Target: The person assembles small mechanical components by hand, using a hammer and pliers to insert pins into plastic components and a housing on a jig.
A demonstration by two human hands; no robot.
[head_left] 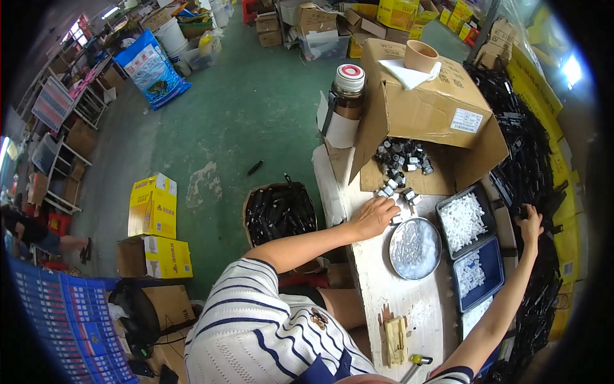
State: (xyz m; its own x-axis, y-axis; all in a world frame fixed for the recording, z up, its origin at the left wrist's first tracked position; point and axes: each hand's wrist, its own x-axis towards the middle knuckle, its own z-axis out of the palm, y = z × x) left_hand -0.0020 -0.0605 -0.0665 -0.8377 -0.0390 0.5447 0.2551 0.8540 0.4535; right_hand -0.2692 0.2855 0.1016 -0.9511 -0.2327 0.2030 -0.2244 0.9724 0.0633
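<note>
My left hand [373, 218] rests on the white bench with its fingers bent and pressed together beside small silver-and-black parts [391, 187]; what is in them is hidden. More of these parts spill from an open cardboard box [430, 102] lying on its side. My right hand [529, 225] reaches to the long heap of black plastic parts [521, 160], its fingers curled on a piece there. Between my arms lie a round metal dish [441, 248] with clear and whitish contents, a black tray [439, 208] of small white pieces and a blue tray [498, 293] with similar ones.
A lidded bottle [349, 83] stands by the box, which carries a paper cup [422, 56]. Nearer me are a yellowish block [396, 341] and a yellow-and-black-handled tool [420, 360]. On the floor at left, a carton of black parts [281, 211] stands near yellow cartons [152, 208].
</note>
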